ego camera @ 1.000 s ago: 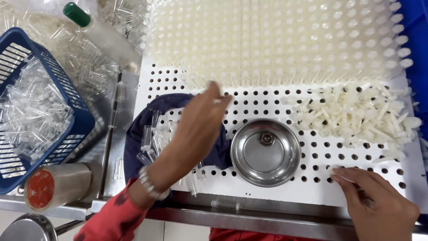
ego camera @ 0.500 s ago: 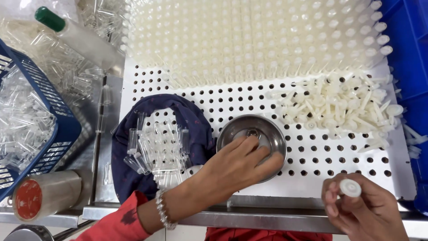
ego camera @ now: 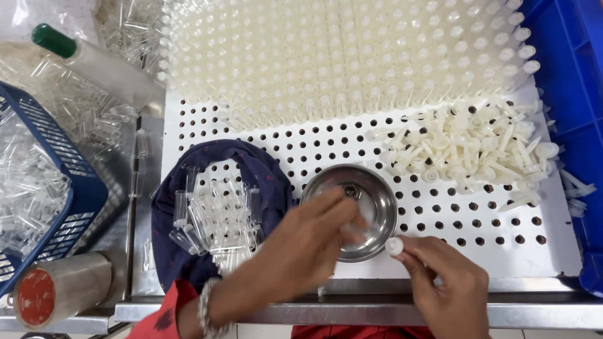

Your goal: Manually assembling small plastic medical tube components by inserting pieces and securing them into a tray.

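Head view: left hand (ego camera: 308, 242) reaches over the near rim of a small steel bowl (ego camera: 377, 194), fingers curled and blurred — can't tell if it pinches anything. Right hand (ego camera: 449, 285) is closed on a small white plastic plug (ego camera: 394, 246), cap end up, pinched betw. thumb and forefinger just beside the bowl's rim. Both sit on a white perforated board (ego camera: 490, 238) on the steel desk (ego camera: 352, 311).

Left of the bowl, clear plastic tubes (ego camera: 220, 216) lie on a dark blue cloth (ego camera: 264, 172). A loose pile of white plugs (ego camera: 471, 150) lies at right; rows of filled tubes (ego camera: 339, 56) stand at the far side. Blue basket (ego camera: 75, 188) w/ more tubes at left, tape roll (ego camera: 59, 295) near it.

The plug looks v. light, stiff, smooth — prob. slippery; best gripped at the wide cap.
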